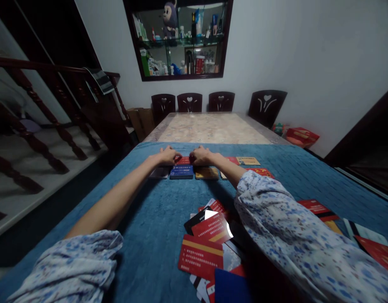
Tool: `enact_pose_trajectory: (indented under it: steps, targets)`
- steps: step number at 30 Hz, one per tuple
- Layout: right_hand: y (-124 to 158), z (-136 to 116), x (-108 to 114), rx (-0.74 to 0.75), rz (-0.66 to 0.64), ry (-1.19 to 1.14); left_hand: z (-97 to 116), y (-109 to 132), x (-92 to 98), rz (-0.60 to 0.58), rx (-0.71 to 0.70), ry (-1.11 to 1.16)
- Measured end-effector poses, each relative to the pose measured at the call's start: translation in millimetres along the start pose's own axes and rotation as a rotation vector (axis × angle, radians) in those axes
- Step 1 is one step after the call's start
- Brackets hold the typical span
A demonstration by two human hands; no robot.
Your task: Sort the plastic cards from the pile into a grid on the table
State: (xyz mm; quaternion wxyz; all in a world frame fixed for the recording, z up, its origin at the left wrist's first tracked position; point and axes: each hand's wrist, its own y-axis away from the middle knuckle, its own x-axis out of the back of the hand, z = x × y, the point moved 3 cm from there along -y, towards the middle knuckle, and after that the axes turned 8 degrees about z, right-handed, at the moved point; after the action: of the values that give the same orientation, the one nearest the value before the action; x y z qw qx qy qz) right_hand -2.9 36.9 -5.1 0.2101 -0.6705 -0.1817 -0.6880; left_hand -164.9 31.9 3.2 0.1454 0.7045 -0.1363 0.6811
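Observation:
Both my arms stretch forward over a blue cloth (156, 235). My left hand (168, 156) and my right hand (200, 155) meet on a red card (183, 160) at the far end of the cloth, fingers curled and pinching its two ends. Just in front of it lies a row of cards: a grey one (159, 172), a dark blue one (181, 171) and a yellow one (207, 173). To the right of my right hand lie a tan card (248, 160) and a red card (261, 172).
A loose heap of red, black and white cards (206, 248) lies near me between my arms. More cards (320, 209) lie at the right edge. Beyond the cloth is a bare marble tabletop (209, 128), several dark chairs (190, 102), a wall cabinet (181, 40), and a stair railing (55, 109) left.

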Motion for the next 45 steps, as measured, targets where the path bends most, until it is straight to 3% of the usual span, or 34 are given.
enact_pose_trajectory:
  steps: [16, 33, 40, 45]
  targets:
    - [-8, -8, 5, -0.101, -0.041, -0.027, 4, -9, -0.5, -0.06, -0.017, -0.149]
    - [-3, -7, 10, -0.077, -0.059, -0.009, 2, -7, 1.3, -0.052, -0.029, -0.126]
    - [2, -4, 12, -0.026, 0.015, 0.005, 4, -4, 7.5, 0.064, -0.041, -0.114]
    - [9, 6, 20, 0.004, 0.11, -0.009, 14, 6, 15.0, 0.227, -0.107, -0.148]
